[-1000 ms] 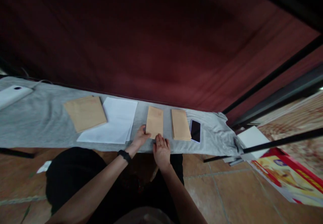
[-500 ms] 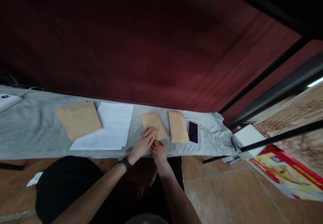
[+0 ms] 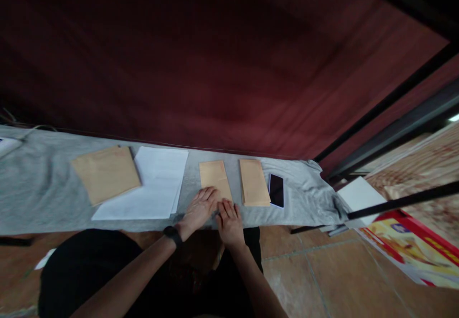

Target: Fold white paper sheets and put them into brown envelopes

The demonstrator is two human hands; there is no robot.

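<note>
A brown paper envelope [image 3: 215, 174] lies on the grey cloth in front of me. My left hand [image 3: 202, 206], with a black band at the wrist, rests flat on its lower left part, fingers stretched out. Beside it, my right hand [image 3: 230, 222] lies with fingers extended on the envelope's near edge. Both hands are open, palms down, and cover the envelope's near end. Just to the right is a stack of brown envelopes [image 3: 254, 181]. Left of my hands are white paper sheets [image 3: 154, 184], partly under a pile of larger brown envelopes [image 3: 109, 174].
A phone [image 3: 276, 190] lies right of the envelope stack. The narrow table with its grey cloth [image 3: 301, 198] runs along a dark red curtain [image 3: 201, 69]. Black metal bars [image 3: 380, 103] and a red and yellow box [image 3: 412, 246] stand at the right. A white device [image 3: 9, 146] sits far left.
My right hand's fingers have gone from curled at the envelope's near edge to stretched flat on it. The envelope has turned slightly and straightened. The view has shifted a little.
</note>
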